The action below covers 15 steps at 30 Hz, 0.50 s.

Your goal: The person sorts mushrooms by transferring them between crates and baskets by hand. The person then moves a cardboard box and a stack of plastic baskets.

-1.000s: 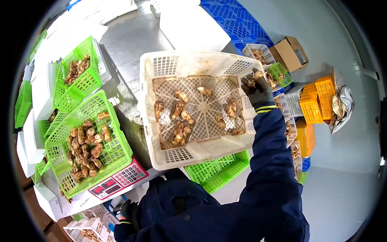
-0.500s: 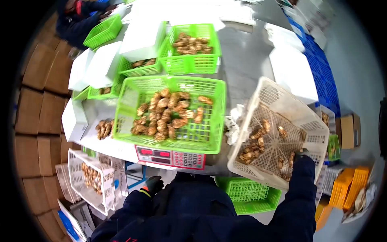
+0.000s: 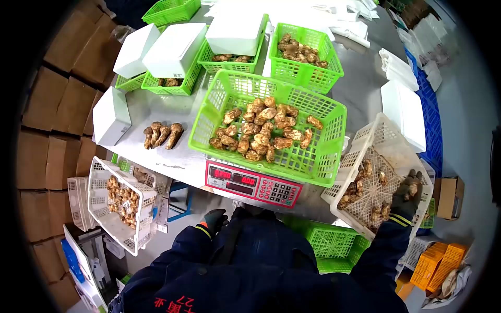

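Note:
My right hand (image 3: 407, 194), in a dark glove, is closed on a brown mushroom (image 3: 413, 189) inside the white plastic basket (image 3: 377, 130) at the table's right edge. More mushrooms lie in that basket to the left of the hand. My left hand (image 3: 215, 220), also gloved, hangs by my body below the table edge, fingers loosely apart, holding nothing. In front of me a green basket (image 3: 271, 168) with a pile of mushrooms (image 3: 258, 128) rests on a scale (image 3: 253, 182) with red displays and a keypad.
Several mushrooms (image 3: 163, 134) lie on the steel table (image 3: 172, 159) at left. Behind are green baskets (image 3: 308, 77), some topped by white foam boxes (image 3: 175, 52). A white crate (image 3: 94, 193) of mushrooms stands lower left; a green basket (image 3: 334, 245) sits beneath the table.
My right hand has lifted slightly inside the white basket, and a mushroom now shows in it. The view has shifted, so the table things appear further right. My left hand stays low.

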Available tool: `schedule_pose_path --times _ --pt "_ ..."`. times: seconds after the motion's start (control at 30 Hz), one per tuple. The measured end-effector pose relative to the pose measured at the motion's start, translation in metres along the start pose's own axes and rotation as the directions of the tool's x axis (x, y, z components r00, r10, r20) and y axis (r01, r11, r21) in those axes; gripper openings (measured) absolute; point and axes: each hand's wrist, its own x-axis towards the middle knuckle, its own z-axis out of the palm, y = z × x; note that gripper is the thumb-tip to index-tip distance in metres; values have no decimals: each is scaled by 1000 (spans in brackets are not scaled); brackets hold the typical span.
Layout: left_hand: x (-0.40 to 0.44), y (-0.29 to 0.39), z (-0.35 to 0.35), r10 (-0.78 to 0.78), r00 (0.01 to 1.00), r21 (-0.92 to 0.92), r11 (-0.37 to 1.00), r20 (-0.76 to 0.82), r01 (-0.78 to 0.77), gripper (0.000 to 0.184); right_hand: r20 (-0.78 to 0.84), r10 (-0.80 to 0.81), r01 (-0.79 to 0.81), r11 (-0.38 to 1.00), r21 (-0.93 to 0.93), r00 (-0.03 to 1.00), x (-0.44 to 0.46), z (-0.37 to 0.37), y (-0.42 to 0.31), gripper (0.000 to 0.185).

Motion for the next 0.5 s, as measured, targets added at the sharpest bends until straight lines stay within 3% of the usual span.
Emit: schedule_pose_path --times 0.1,0.13,0.17,0.23,0.3,0.37,0.43,0.47,0.5 --pt "-24 14 5 -42 999 -17 999 -33 42 35 162 110 -88 986 -140 981 2 52 41 39" --pt "-22 10 -3 -36 999 -38 999 -25 36 33 52 91 -76 966 -248 994 -2 79 57 40" --pt "-18 6 -8 -29 1000 -59 998 -12 28 31 134 174 -130 950 -284 976 6 85 65 43" --pt "-10 0 -17 -51 999 -76 996 -18 50 27 190 199 -80 863 -499 962 21 108 95 44" --pt "-14 -3 -24 -44 998 -71 997 -34 41 26 178 222 -91 832 -548 959 20 154 137 45" --pt "-5 -7 -33 -65 997 -79 995 -30 62 26 259 333 -25 656 -754 907 26 184 173 43" --pt "-11 -3 -31 -64 997 -74 995 -39 61 26 383 247 311 287 -906 890 31 190 197 40" --pt "-19 -2 -26 -49 994 -58 997 -97 43 24 475 212 412 282 -867 854 34 197 208 36" --pt "-14 -5 -30 -50 994 -64 997 -97 44 24 477 218 413 282 -866 852 30 212 211 36"
